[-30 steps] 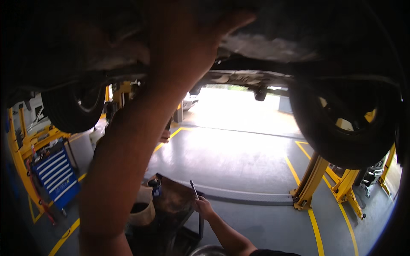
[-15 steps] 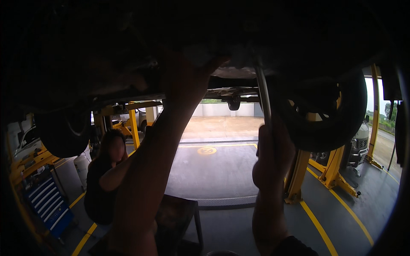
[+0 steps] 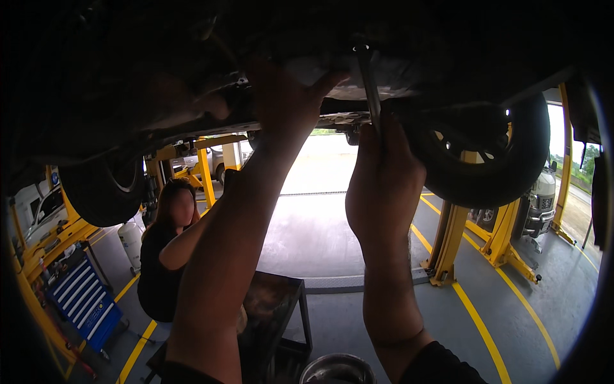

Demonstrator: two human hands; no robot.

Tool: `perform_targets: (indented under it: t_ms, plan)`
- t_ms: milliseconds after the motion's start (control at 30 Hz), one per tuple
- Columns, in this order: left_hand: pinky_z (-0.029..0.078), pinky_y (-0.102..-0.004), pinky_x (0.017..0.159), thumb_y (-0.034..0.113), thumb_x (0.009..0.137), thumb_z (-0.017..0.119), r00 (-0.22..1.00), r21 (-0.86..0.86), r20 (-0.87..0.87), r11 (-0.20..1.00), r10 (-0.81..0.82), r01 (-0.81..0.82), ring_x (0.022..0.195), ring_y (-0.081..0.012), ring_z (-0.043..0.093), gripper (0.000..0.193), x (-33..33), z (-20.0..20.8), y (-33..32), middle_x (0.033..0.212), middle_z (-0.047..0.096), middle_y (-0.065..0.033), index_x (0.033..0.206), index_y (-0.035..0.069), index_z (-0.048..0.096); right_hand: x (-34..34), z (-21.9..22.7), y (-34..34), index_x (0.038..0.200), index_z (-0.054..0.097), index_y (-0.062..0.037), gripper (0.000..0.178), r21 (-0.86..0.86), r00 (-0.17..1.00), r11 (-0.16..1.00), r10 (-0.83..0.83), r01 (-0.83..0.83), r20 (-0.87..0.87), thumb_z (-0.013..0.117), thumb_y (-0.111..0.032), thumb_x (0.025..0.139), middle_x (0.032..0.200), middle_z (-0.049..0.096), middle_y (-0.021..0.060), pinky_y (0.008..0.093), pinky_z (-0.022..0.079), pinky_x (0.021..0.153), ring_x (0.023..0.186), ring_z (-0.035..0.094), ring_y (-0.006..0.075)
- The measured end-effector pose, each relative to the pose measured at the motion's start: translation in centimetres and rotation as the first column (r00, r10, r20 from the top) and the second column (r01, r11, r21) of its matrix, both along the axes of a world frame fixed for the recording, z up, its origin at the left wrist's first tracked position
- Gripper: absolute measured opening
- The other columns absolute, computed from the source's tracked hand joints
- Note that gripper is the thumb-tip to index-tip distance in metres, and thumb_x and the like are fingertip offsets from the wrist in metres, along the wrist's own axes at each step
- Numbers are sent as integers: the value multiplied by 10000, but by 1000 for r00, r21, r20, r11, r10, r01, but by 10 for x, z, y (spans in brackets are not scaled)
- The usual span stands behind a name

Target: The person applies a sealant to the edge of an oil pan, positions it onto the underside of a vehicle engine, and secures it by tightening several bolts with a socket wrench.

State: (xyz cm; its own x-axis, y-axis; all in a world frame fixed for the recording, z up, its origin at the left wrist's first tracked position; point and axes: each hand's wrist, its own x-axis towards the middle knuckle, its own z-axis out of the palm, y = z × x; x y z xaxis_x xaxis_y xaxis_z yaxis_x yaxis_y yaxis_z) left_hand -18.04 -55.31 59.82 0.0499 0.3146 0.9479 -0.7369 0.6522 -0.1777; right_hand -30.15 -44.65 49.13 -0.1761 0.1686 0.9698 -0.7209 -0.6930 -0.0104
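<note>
Overhead spreads the dark underside (image 3: pixel 166 96) of a raised car. My left hand (image 3: pixel 288 99) reaches up against it, thumb stretched out to the right; the other fingers fade into shadow, and nothing shows in its grasp. Wrapped around the lower part of a long metal wrench (image 3: pixel 371 89) is my right hand (image 3: pixel 387 182), closed. The wrench points upward, and its head meets the underside to the right of my left thumb. Whether the head sits on a bolt is too dark to make out.
Wheels hang at the left (image 3: pixel 105 185) and right (image 3: pixel 480 153). A person (image 3: pixel 163 275) in black is at the left, near a blue tool cabinet (image 3: pixel 86 301). Below stand a dark metal table (image 3: pixel 281 288) and a round metal bowl (image 3: pixel 338 370). Yellow lift posts (image 3: pixel 451 243) flank the bay.
My right hand and the wrench have moved up and to the left, and the wrench's head now shows. My left hand stays near the same place. The view is brighter and shifted slightly.
</note>
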Motion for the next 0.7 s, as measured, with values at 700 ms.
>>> perform_targets:
  t_ms: [700]
  plan:
    - [284,-491,1133,784,647,680,996,64,-92,998,9,-3,1371,-527,248,1388,-9,-2,0,1419,194,-446,1369,-253,106,12,17,-16,1031,564,30,160,14,806,839,518,-544,286,540,-113,962,812,594,76,284,459,607,640,524,105]
